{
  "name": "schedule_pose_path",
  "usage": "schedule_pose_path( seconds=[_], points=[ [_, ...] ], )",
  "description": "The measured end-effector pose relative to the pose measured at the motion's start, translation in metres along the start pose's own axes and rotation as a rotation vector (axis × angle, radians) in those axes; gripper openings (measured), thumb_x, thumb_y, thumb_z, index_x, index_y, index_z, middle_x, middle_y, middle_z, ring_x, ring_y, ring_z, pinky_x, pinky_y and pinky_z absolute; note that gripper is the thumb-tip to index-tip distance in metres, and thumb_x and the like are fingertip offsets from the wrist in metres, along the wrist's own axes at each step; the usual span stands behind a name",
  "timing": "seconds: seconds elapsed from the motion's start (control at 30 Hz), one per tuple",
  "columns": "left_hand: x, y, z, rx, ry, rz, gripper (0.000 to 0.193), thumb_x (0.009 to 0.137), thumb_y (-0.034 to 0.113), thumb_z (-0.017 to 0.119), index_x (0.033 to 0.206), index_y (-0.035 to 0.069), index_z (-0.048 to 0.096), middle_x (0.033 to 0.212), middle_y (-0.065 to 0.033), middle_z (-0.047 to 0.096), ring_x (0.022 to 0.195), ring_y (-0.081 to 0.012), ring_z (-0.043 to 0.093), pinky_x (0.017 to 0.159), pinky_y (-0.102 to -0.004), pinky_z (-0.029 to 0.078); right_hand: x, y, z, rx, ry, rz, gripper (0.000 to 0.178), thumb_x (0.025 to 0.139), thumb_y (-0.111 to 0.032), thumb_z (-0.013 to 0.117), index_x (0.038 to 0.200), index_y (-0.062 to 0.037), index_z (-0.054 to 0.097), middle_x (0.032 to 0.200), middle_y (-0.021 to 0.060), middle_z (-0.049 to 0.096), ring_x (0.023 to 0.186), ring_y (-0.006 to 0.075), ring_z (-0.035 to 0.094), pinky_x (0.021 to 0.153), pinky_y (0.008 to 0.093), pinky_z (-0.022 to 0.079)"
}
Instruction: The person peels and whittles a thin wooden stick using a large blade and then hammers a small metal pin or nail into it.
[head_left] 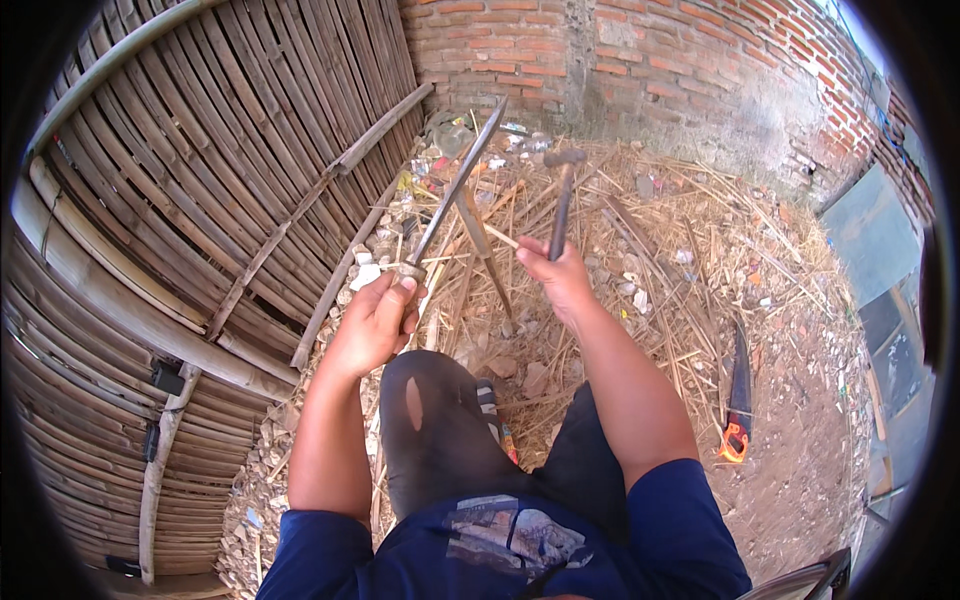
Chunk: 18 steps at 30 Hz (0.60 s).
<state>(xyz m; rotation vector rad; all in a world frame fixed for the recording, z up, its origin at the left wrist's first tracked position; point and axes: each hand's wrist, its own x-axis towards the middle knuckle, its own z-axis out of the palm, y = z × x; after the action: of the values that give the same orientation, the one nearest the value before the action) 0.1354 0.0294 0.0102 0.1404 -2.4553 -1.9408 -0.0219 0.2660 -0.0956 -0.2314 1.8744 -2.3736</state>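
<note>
Near the middle of the frame, the left hand [372, 325] was closed around the grip of a long blade [462, 185], which slanted toward the upper center. Right of center, the right hand [558, 278] was wrapped around the dark handle of a hammer [563, 200], its head uppermost; 1 thin pale stick [501, 237] met its fingertips, though whether it was gripped could not be told. Between the 2 hands, a wooden stake [484, 250] leaned behind the blade. At lower right, 1 orange-handled saw [738, 390] lay on the ground. A slatted wall [200, 130] filled the left side, and a brick wall [690, 80] crossed the top.
</note>
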Motion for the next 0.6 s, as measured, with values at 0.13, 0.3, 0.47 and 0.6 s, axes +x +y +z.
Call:
schedule_pose_path(
  seconds=[0.13,0.3,0.47,0.6],
  points=[
    [-0.006,-0.002,0.001,0.032,-0.025,0.006,0.04,0.103,0.038,0.047,0.103,-0.001,0.06,0.066,-0.0009,0.051,0.049,-0.008,0.044,0.046,-0.0238,0.036,0.006,0.023,0.027,-0.066,-0.001,-0.196,0.052,0.08,-0.017,0.084,0.118,0.0043,0.055,0.125,0.0161,0.065,0.109,0.0219,0.063,0.096,0.037,0.051],
    [-0.006,0.004,0.003,-0.007,-0.08,-0.01,0.043,0.104,0.039,0.048,0.106,-0.001,0.06,0.065,-0.0007,0.051,0.048,-0.0076,0.044,0.046,-0.0231,0.036,0.014,0.038,0.045,0.018,0.04,-0.227,0.046,0.079,-0.014,0.085,0.11,0.0034,0.056,0.103,0.0122,0.069,0.093,0.0173,0.065,0.084,0.0335,0.052],
    [-0.003,0.008,0.012,-0.012,-0.102,-0.01,0.045,0.104,0.043,0.05,0.108,-0.001,0.061,0.065,-0.0002,0.051,0.048,-0.007,0.044,0.046,-0.0226,0.036,0.021,0.044,0.046,0.028,0.225,-0.301,0.037,0.079,-0.012,0.084,0.099,-0.0003,0.054,0.093,0.0101,0.069,0.08,0.0155,0.065,0.072,0.0317,0.053],
    [-0.001,0.006,0.015,0.071,-0.071,-0.004,0.046,0.103,0.047,0.051,0.102,0.002,0.061,0.065,0.0011,0.051,0.049,-0.0071,0.045,0.046,-0.0237,0.036,0.016,0.043,0.056,-0.096,0.335,-0.281,0.035,0.079,-0.009,0.084,0.095,-0.0017,0.054,0.088,0.0087,0.07,0.077,0.0133,0.065,0.068,0.0299,0.053]
  ],
)
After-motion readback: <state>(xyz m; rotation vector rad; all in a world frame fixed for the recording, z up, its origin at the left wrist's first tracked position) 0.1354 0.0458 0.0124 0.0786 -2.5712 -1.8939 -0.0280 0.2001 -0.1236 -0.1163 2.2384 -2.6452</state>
